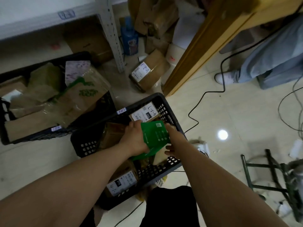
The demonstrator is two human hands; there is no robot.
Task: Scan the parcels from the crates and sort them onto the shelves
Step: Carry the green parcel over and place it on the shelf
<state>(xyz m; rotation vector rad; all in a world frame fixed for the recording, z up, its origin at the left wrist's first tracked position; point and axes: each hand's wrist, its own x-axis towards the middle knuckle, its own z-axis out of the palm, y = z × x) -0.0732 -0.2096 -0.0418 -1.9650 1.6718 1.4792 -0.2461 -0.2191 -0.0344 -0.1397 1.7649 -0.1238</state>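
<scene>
A green plastic parcel (155, 135) lies over the near black crate (165, 102), which holds several cardboard parcels with white labels. My left hand (133, 139) grips the green parcel's left edge from above. My right hand (170, 145) reaches past its right edge, with the fingers under the parcel near a pale packet; most of that hand is hidden. One labelled box (144, 113) sits at the crate's far end, another (122, 183) at its near end. A second black crate (54, 131) at the left is full of brown parcels.
A white metal shelf (49, 18) with an upright post stands at top left. On the floor past the crates lie a labelled box (148, 73) and a blue bottle (129, 38). A wooden frame, black cables and another person's legs (270, 63) fill the right.
</scene>
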